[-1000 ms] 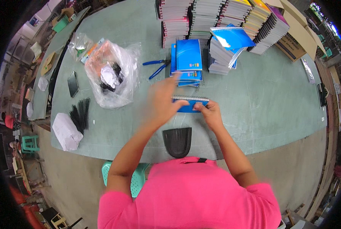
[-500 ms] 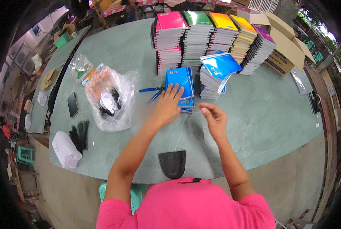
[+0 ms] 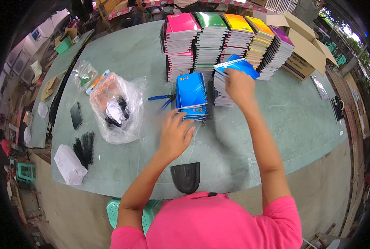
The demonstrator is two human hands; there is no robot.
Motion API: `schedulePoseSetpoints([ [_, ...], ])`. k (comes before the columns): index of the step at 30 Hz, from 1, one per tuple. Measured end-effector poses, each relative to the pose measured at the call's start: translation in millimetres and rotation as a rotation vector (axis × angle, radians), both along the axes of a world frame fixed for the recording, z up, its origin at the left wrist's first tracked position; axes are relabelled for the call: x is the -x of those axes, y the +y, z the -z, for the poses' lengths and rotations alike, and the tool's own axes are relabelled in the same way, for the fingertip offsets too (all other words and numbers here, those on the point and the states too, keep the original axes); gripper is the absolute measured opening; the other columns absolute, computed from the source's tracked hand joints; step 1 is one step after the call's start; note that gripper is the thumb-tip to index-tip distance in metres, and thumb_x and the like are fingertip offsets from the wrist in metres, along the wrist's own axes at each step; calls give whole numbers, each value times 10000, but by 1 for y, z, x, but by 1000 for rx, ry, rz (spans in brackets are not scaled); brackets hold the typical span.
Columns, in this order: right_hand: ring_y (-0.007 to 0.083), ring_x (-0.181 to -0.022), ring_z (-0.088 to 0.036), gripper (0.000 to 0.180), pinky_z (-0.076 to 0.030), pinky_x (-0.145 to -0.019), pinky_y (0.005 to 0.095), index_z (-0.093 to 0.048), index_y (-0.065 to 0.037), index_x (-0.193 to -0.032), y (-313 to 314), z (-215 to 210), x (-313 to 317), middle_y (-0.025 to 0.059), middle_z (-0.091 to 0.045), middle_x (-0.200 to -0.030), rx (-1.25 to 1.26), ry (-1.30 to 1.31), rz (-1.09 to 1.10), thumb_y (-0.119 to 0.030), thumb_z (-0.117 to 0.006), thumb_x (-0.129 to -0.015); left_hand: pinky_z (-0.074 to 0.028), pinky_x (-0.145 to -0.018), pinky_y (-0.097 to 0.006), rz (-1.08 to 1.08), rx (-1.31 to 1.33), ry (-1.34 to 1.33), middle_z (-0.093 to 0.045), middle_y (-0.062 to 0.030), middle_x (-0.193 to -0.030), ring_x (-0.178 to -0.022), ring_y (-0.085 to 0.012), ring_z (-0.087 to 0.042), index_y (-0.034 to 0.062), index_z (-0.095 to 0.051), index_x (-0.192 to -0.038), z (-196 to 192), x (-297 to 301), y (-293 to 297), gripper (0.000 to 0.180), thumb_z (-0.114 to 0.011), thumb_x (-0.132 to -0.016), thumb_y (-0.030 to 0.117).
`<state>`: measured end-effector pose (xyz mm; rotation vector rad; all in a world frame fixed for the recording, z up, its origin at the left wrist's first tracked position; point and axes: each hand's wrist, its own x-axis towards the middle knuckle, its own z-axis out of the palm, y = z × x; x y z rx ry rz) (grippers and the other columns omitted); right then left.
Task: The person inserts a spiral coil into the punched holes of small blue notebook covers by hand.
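My right hand (image 3: 240, 88) is over the right-hand blue stack, its fingers closed at the near left edge of the top blue spiral notebook (image 3: 243, 65). Pale page edges of the stack (image 3: 223, 99) show beneath it. To the left lies a shorter pile of blue notebooks (image 3: 191, 92), the upper one set farther back than those under it. My left hand (image 3: 174, 135) is just in front of this pile, fingers spread and holding nothing. Blue-handled pliers (image 3: 162, 98) rest at the pile's left side, their jaws partly hidden.
Tall stacks of pink (image 3: 182, 25), green, yellow and purple notebooks stand at the back, beside an open cardboard box (image 3: 303, 52). A clear plastic bag (image 3: 118, 128), black binding coils (image 3: 84, 148) and a white wrapped bundle (image 3: 70, 164) lie left. A dark curved piece (image 3: 185, 177) is near the front edge.
My left hand has slid off the left blue pile toward me. My right hand has moved up and away from me onto the top notebook of the right blue stack.
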<state>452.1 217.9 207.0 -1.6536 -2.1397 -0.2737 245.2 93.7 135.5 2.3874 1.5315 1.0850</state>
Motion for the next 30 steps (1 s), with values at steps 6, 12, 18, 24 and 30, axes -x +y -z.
schedulePoseSetpoints([
  [6, 265, -756, -634, 230, -489, -671, 338, -597, -34, -1007, -44, -37, 0, 179, -629, -825, -168, 324, -156, 27, -550, -790, -370, -946, -413, -48, 57, -406, -519, -147, -1205, -1119, -302, -467, 63, -572, -1130, -28, -2, -20, 398, -690, -761, 151],
  [12, 137, -835, -595, 188, -468, -744, 274, -566, 1, -1006, -119, 3, 9, 77, -618, -896, 360, 1007, -654, 52, -522, -830, -447, -868, -317, 197, 605, -1149, -614, -97, -1044, -1009, -177, -559, 11, -540, -1159, -33, 33, 8, 501, -734, -703, 85],
  [18, 96, -728, -547, 167, -449, -666, 255, -577, -22, -941, -123, 135, 32, 28, -597, -832, 746, 1424, -404, 5, -629, -785, -485, -737, -275, -61, 588, -945, -637, -46, -875, -781, -127, -586, 10, -606, -960, 60, 41, -23, 322, -742, -668, -1],
  [24, 74, -652, -514, 233, -443, -628, 246, -546, -40, -902, -131, 187, 58, -19, -555, -709, 826, 1350, -238, -28, -705, -732, -471, -717, -257, -157, 846, -927, -635, -29, -836, -782, -117, -582, 17, -638, -898, 91, 37, -32, 243, -757, -696, 79],
  [30, 215, -801, -590, 284, -429, -825, 337, -556, -36, -932, -141, 103, 84, 70, -616, -827, -117, 733, -291, -43, -701, -687, -466, -702, -256, -106, 775, -1033, -646, -43, -797, -768, -109, -584, 28, -648, -874, 106, 31, -47, 189, -733, -711, 76],
])
